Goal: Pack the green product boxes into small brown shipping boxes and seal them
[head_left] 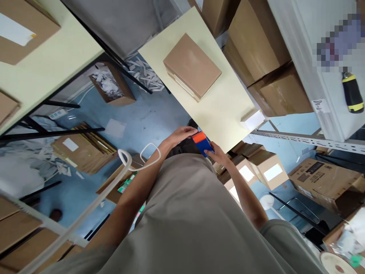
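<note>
A small blue box with an orange end point(203, 144) is held in front of my body, close to the near edge of the pale table point(225, 114). My right hand point(218, 154) grips its lower blue side, thumb on the face. At the orange end, the fingers of my left hand point(184, 134) pinch the upper edge; their tips are partly hidden. Beyond my hands, a closed brown carton point(192, 64) lies on the table. A small white box point(253, 119) rests by the table's right edge.
Large cartons point(256, 38) are stacked right of the table. A yellow-black handled tool point(353, 93) lies on the shelf at upper right. An open carton of paper shreds point(112, 85) and flattened cardboard point(82, 148) are on the floor at left. A white curved tube point(85, 213) crosses the lower left.
</note>
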A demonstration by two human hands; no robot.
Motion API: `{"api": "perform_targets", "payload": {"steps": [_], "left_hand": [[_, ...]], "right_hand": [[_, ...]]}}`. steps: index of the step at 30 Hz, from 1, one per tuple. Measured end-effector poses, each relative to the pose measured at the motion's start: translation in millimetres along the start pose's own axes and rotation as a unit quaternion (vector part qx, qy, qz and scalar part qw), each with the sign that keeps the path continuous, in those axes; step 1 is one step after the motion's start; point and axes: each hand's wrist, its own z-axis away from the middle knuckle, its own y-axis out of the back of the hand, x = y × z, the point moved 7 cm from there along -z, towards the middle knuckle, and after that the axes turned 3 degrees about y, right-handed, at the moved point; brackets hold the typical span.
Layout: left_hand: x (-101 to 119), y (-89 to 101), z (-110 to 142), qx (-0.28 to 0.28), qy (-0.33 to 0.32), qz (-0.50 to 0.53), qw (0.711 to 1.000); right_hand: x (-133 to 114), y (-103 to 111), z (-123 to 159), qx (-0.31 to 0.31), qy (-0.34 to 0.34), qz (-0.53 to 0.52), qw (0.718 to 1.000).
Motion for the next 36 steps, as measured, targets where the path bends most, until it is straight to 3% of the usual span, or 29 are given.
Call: {"api": "perform_targets", "payload": {"steps": [11, 19, 21, 25, 30, 33, 36], "left_hand": [[-19, -1.2, -7, 0.014, 0.02, -0.028, 0.999], [-33, -5.4, -23, 0.084, 0.005, -0.065, 0.994], [-34, 8.5, -24, 0.131, -0.003, -0.059, 0.99], [-33, 63.3, -19, 0.279, -0.023, -0.021, 0.96], [-10, 98.8, -39, 0.309, -0.118, -0.011, 0.944], [12, 114.7, -65, 0.312, -0.176, 0.002, 0.934], [30, 136.7, -89, 0.321, -0.209, 0.017, 0.924]], "right_hand": [[-12, 20, -2, -0.057, -0.011, 0.144, 0.988], [-11, 30, -20, -0.124, -0.031, 0.211, 0.969], [-9, 40, -16, -0.16, -0.026, 0.216, 0.963], [6, 76, 2, -0.209, -0.052, 0.262, 0.941], [10, 115, -9, -0.081, -0.078, 0.424, 0.899], [0, 116, -35, -0.002, -0.075, 0.494, 0.866], [-7, 111, -63, 0.039, -0.063, 0.543, 0.836]]}}
